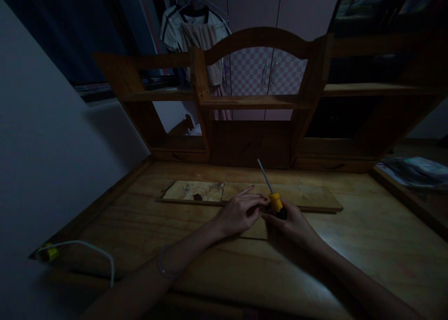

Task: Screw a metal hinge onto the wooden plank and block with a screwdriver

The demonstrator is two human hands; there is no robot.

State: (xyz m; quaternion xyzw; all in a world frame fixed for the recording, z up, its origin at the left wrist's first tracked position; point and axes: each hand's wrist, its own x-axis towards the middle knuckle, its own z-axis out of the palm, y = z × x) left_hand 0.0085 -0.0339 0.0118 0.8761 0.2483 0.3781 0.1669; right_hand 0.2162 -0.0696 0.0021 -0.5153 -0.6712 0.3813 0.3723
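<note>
My right hand (292, 219) is wrapped round the yellow-and-black handle of a screwdriver (275, 201), whose metal shaft points up and away from me. Close beside it, my left hand (241, 212) has its fingers bent towards the handle, thumb and forefinger nearly meeting. A small dark thing shows at those fingertips, too dim to name. Behind both hands lies a long flat wooden board (308, 196), its left end pale and torn on the surface. A smaller wooden piece (254, 231) lies beneath the hands, partly hidden by them.
The wooden desk (371, 245) carries a shelf unit (252, 103) along its back. A white cable (94, 247) and a yellow object (52, 251) are at the left edge, by the wall. Plastic-wrapped things (420, 170) lie beyond the right rim. The light is dim.
</note>
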